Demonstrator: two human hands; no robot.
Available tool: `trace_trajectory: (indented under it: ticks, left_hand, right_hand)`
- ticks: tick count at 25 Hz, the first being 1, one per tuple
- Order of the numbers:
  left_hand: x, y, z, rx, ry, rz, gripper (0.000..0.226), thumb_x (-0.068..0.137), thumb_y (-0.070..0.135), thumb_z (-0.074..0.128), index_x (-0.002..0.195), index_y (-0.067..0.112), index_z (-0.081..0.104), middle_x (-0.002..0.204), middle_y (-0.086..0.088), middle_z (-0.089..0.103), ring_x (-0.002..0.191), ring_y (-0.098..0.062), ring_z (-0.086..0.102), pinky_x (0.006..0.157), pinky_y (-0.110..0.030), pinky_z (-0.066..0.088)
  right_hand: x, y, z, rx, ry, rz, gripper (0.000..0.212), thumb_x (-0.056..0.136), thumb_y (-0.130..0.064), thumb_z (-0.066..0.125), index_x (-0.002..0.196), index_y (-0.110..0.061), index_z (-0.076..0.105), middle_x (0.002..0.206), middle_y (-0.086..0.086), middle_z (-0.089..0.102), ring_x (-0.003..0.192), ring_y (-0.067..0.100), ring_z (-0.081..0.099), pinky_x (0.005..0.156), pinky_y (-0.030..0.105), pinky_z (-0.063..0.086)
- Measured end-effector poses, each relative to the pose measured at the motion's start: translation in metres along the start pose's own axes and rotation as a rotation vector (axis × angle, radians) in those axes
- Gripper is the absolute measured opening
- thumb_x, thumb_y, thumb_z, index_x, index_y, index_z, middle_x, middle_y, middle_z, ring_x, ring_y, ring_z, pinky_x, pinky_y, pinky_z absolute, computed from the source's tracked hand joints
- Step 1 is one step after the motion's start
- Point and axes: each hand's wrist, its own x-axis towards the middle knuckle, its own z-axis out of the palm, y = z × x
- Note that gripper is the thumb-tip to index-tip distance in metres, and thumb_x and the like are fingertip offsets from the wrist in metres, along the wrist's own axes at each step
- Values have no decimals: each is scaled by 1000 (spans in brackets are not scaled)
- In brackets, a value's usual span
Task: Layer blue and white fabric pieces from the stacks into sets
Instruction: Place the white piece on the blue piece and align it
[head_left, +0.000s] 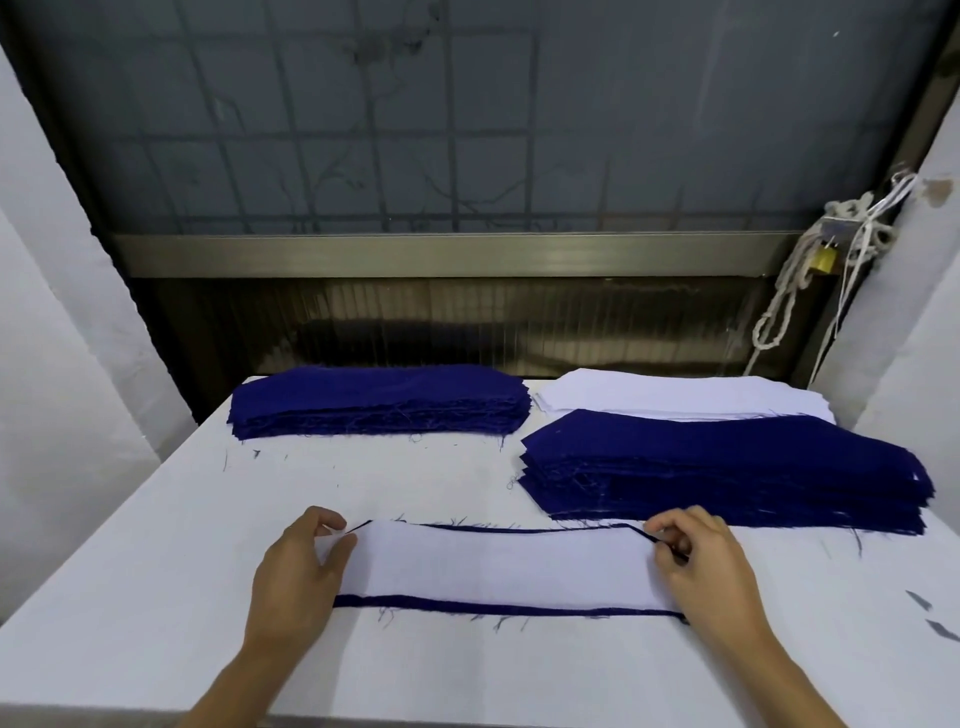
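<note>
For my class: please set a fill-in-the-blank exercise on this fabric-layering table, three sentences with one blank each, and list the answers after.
1. The left hand and right hand pinch the ends of the layered set, whose top piece is ____.
2. The white stack lies at the far ____ of the table, behind the near blue stack.
3. The far-left stack is ____ in colour.

Missing words: white; right; blue.

Only two arms of the person were in view, at the near edge of the scene. The left hand (298, 566) and the right hand (706, 564) were bare. The left forearm (244, 675) and the right forearm (810, 680) were likewise uncovered along the whole visible length. Both forearms appeared slender.
</note>
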Motion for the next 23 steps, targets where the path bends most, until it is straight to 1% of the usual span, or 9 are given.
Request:
trace_trajectory:
  ticks: [2, 6, 8, 10, 13, 15, 18, 21, 23]
  left_hand:
    - [-1, 1, 0, 2, 2, -7, 11, 95, 28, 68, 97, 31, 58, 93, 14, 65, 84, -5, 60, 69, -34, 47]
    - [-2, 5, -1, -21, -13, -29, 10, 94, 25, 69, 98, 29, 60, 96, 11, 65, 89, -12, 62, 71, -31, 46]
    - [3, 8, -5, -58, -40, -38, 13, 93, 22, 70, 97, 30, 60, 94, 8, 63, 88, -13, 61, 66, -25, 46]
    - [14, 13, -10, -67, -51, -8, 16, 92, 19, 71, 95, 30, 59, 91, 6, 60, 84, -11, 58, 59, -17, 42]
    - [46, 25, -22, -35, -19, 96, 13, 94, 20, 69, 97, 27, 60, 89, 7, 60, 81, -8, 57, 67, -21, 41]
    - [75, 35, -29, -28, -14, 138, 9, 96, 24, 67, 100, 27, 60, 90, 8, 61, 83, -8, 57, 68, -23, 42]
    - [124, 47, -33, -21, -10, 161, 6, 98, 29, 65, 100, 25, 61, 92, 10, 63, 87, -8, 60, 71, -23, 47]
    - [173, 54, -32, 11, -35, 130, 10, 101, 31, 61, 107, 23, 62, 94, 9, 65, 87, -8, 61, 73, -23, 48]
    - [202, 54, -27, 62, -71, 96, 16, 102, 32, 58, 114, 22, 62, 99, 6, 67, 87, -7, 61, 77, -27, 53]
  right_hand:
    - [0, 1, 0, -35, 2, -10, 34, 86, 3, 69, 91, -30, 68, 87, -14, 60, 90, 6, 51, 68, 23, 46]
    - [-1, -2, -1, -40, 14, -12, 34, 88, 2, 69, 90, -32, 67, 89, -16, 60, 91, 4, 50, 69, 21, 45]
    - [1, -6, -1, -22, 42, -9, 32, 89, 1, 69, 89, -32, 68, 90, -16, 61, 91, 5, 51, 68, 21, 46]
    - [6, -14, -2, 7, 85, -25, 30, 89, 0, 69, 89, -30, 69, 90, -18, 61, 91, 6, 51, 69, 22, 45]
    - [31, -38, -4, 43, 109, -107, 27, 90, -3, 69, 91, -30, 69, 90, -19, 62, 90, 6, 52, 67, 20, 44]
    - [59, -61, 1, 76, 80, -135, 24, 92, -8, 68, 92, -32, 68, 89, -19, 63, 90, 4, 52, 66, 19, 43]
    - [105, -94, 20, 104, 19, -155, 21, 94, -15, 64, 90, -36, 66, 84, -18, 63, 89, 3, 53, 67, 24, 46]
    - [146, -118, 48, 106, -85, -174, 17, 97, -21, 61, 92, -37, 65, 86, -17, 64, 89, 7, 57, 72, 30, 52]
    - [171, -129, 69, 74, -159, -176, 14, 99, -24, 61, 94, -36, 65, 89, -17, 65, 90, 8, 59, 76, 29, 54]
